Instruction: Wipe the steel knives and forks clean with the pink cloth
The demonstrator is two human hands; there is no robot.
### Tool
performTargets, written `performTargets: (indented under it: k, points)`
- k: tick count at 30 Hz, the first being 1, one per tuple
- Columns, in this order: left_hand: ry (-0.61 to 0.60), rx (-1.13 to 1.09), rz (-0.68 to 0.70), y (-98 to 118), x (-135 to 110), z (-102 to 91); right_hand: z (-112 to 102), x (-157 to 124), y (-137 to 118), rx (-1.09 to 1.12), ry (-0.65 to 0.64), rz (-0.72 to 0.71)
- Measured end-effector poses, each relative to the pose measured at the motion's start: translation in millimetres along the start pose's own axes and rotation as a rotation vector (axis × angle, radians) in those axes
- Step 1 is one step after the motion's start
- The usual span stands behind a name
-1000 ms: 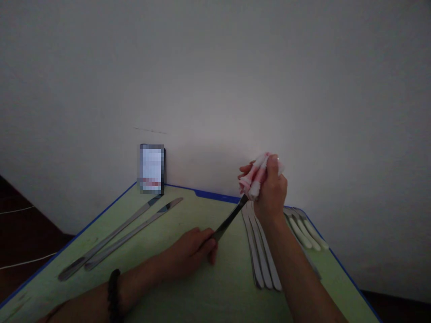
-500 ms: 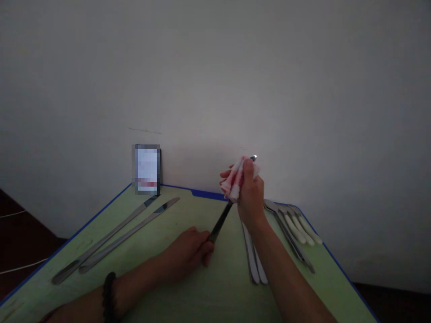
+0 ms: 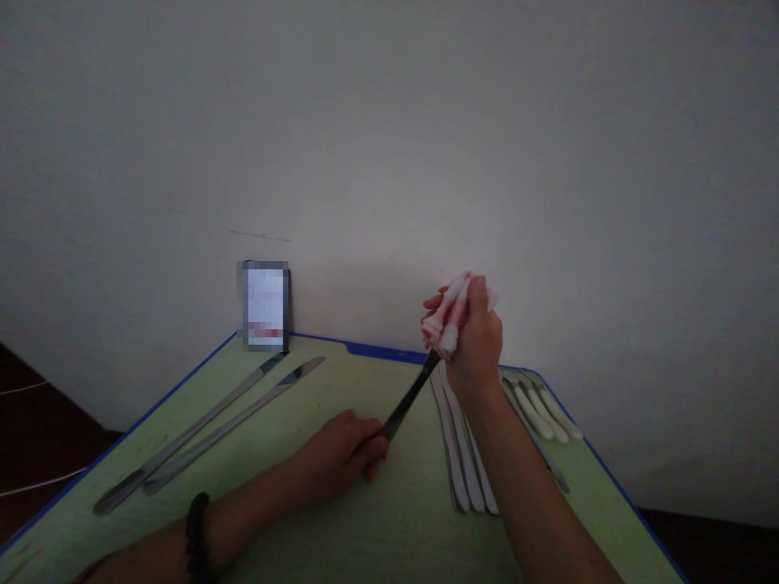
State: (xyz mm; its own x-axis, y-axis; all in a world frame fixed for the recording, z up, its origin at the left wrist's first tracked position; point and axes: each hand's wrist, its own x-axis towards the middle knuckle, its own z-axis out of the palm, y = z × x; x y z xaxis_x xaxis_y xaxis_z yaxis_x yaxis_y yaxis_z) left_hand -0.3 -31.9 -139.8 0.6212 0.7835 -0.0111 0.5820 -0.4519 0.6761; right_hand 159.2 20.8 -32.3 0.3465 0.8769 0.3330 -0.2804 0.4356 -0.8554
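Observation:
My left hand (image 3: pixel 353 454) is closed around the near end of a long metal piece of cutlery (image 3: pixel 412 397), which looks like a table knife. It slants up and away to the right above the table. A crumpled pink and white cloth (image 3: pixel 454 316) is wrapped round its far part, clasped in my right hand (image 3: pixel 480 337). The cloth hides the far end. Below my right forearm lie several silver handles (image 3: pixel 456 454) side by side, their far ends partly covered by my hand.
Two table knives (image 3: pixel 234 426) lie on the left of the green table (image 3: pixel 292 543). Cutlery with white handles (image 3: pixel 548 410) lies at the right edge beside metal pieces (image 3: pixel 551 466). A phone (image 3: pixel 266 307) with a blurred screen leans on the wall (image 3: pixel 389 162) behind.
My right hand and the cloth have moved right and slightly up, and the shiny tip that stuck out is now covered. My left hand has barely shifted.

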Motion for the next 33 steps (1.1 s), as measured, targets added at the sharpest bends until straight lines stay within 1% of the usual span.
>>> performTargets:
  k: [6, 9, 14, 18, 22, 28, 33]
  points:
    - [0.019, -0.022, -0.005, 0, -1, 0.2, 0, 2, -7, 0.041, 0.033, -0.005]
    - [0.019, -0.012, -0.002, 0, -2, -0.4, -1, 1, -7, 0.037, 0.023, -0.011]
    - [0.003, 0.024, -0.022, 5, 0, -0.2, -1, -2, 3, 0.012, -0.025, 0.011]
    - [0.048, -0.036, -0.064, 3, 2, 4.1, -1, -3, 13, -0.013, -0.080, 0.055]
    - [0.079, -0.064, -0.045, -1, 2, 5.7, 0, -4, 16, -0.036, -0.135, 0.099]
    - [0.058, -0.105, -0.018, -1, -1, 1.4, 3, -4, 14, -0.022, -0.120, 0.120]
    - [0.056, -0.175, 0.031, -7, -1, 0.8, 5, -5, 12, -0.002, -0.134, 0.123]
